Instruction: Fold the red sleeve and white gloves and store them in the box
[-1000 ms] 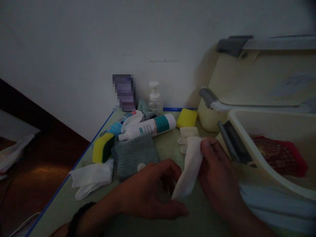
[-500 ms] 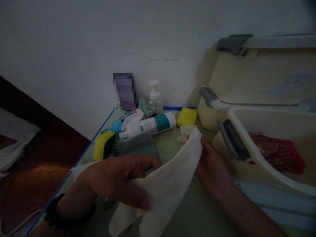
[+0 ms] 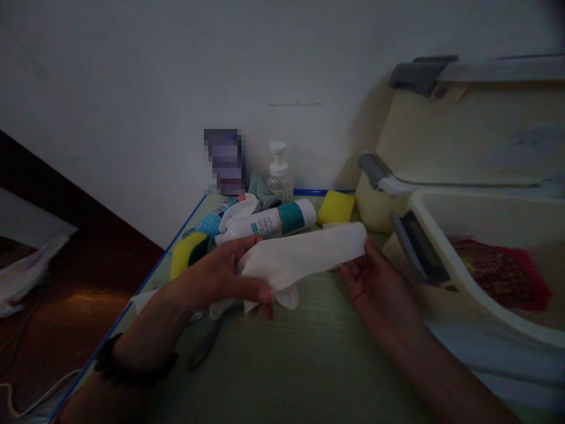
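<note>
A thin white glove (image 3: 304, 250) is stretched roughly level between my two hands, above the table. My left hand (image 3: 225, 277) is closed on its finger end, thumb in front; some glove fingers dangle below. At the other end, my right hand (image 3: 379, 282) pinches the cuff. Just behind the glove lies a white bottle with a teal band (image 3: 269, 222), partly covered by it. A yellow-and-dark scouring sponge (image 3: 185, 253) is close to my left wrist. Below my left hand, a dark cord loop (image 3: 205, 347) rests on the table.
At the right stands a cream bin (image 3: 417, 206) with its lid (image 3: 459, 135) raised and a red packet (image 3: 507, 277) inside. Toward the wall are a yellow sponge (image 3: 335, 207), a clear pump bottle (image 3: 280, 176), a grey-green cloth (image 3: 262, 191), a blue packet (image 3: 214, 218) and a blurred-out upright device (image 3: 227, 162).
The glove has swung from hanging diagonally with its fingers down to nearly level. My left hand has risen and closed on its finger end; the right hand has shifted slightly right.
</note>
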`<act>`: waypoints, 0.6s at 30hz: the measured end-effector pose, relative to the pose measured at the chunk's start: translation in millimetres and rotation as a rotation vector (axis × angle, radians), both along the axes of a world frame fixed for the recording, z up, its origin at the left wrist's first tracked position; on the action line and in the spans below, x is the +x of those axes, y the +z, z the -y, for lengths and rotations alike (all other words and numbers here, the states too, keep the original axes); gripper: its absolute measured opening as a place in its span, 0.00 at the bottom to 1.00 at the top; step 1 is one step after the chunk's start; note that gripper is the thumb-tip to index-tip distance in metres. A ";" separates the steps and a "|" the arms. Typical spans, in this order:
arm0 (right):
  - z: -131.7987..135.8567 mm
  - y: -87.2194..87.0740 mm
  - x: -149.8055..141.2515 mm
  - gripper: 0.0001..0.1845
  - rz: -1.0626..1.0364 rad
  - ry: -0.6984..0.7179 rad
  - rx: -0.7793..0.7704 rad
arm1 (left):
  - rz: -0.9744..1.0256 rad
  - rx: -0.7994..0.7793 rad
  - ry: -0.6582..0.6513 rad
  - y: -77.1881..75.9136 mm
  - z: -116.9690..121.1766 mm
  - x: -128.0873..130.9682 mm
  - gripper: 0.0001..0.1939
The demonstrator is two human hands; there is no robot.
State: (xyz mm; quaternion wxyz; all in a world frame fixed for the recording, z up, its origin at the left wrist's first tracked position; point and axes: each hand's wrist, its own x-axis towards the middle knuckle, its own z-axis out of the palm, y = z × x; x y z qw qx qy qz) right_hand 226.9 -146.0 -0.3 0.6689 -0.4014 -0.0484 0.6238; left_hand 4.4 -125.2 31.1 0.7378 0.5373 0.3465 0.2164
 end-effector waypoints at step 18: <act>13.7 14.8 -8.7 0.09 -0.197 0.257 -0.026 | 0.279 0.044 -0.052 -5.0 1.0 -3.8 0.25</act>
